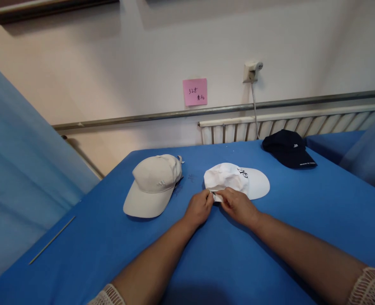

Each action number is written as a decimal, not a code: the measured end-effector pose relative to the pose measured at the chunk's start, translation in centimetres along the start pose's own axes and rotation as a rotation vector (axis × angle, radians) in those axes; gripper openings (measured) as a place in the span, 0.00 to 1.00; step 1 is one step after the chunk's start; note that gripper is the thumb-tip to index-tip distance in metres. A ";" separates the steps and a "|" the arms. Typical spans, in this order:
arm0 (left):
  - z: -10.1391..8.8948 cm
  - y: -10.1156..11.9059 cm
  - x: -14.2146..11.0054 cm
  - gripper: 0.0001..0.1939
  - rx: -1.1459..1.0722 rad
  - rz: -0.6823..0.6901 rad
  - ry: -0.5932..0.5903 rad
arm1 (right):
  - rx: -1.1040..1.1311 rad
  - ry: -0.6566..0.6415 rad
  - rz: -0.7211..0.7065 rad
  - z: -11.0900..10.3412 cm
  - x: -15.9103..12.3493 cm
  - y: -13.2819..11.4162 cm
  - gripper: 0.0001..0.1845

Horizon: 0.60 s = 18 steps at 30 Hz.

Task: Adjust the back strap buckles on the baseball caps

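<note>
A white baseball cap [226, 175] with black lettering lies on the blue-covered table [187, 254], its brim pointing right. My left hand [200, 207] is closed in a pinch at the cap's near left edge, by its strap. Close beside it, my right hand [238, 205] pinches the same strap area from the right. The fingers cover most of the strap, so its fastening cannot be made out. To the left rests a beige cap [155, 176], brim toward me. A dark navy cap [287, 146] sits at the back right.
A thin stick [52, 240] lies near the table's left edge. Blue curtains [18, 156] hang at the left. Behind the table are a metal rail [162, 115], a radiator [244, 129] and a plugged-in cord [255, 106]. A pink note [195, 92] is on the wall.
</note>
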<state>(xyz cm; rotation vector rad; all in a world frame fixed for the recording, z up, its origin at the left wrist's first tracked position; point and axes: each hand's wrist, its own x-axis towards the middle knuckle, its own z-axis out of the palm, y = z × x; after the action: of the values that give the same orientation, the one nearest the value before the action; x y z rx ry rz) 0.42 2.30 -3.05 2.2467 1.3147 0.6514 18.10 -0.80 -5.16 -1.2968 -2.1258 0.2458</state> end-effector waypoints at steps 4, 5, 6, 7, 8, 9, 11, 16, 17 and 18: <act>-0.5 -0.2 -0.1 0.18 -0.172 -0.085 0.099 | 0.031 0.067 0.055 0.4 -0.1 0.7 0.18; -0.7 -0.2 -0.3 0.19 -0.223 -0.083 0.088 | 0.042 0.091 0.062 0.4 -0.1 0.9 0.17; -0.9 -0.2 -0.4 0.20 -0.268 -0.068 0.066 | 0.055 0.118 0.063 0.4 -0.1 1.0 0.17; -1.1 -0.2 -0.6 0.19 -0.298 -0.045 0.047 | 0.070 0.142 0.056 0.3 -0.2 1.1 0.17; -1.3 -0.2 -0.7 0.17 -0.307 -0.021 0.041 | 0.086 0.163 0.043 0.3 -0.2 1.1 0.17; -1.4 -0.2 -0.8 0.13 -0.293 0.008 0.041 | 0.104 0.182 0.027 0.2 -0.3 1.1 0.16; -1.5 -0.3 -0.9 0.10 -0.212 0.079 0.029 | 0.136 0.216 0.000 0.1 -0.3 1.0 0.16; -1.0 -0.7 -0.6 0.11 -0.112 0.204 -0.047 | 0.130 0.252 -0.029 -0.2 -0.3 0.6 0.16; -0.8 -0.7 -0.5 0.10 -0.123 0.204 -0.030 | 0.125 0.243 -0.038 -0.3 -0.3 0.5 0.16; -0.7 -0.6 -0.5 0.10 -0.136 0.197 -0.003 | 0.124 0.237 -0.047 -0.3 -0.3 0.4 0.16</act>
<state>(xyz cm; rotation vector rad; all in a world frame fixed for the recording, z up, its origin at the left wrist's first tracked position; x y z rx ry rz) -0.68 2.23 -2.96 2.2811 1.0224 0.7815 18.66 -0.92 -5.21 -1.1436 -1.9074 0.1909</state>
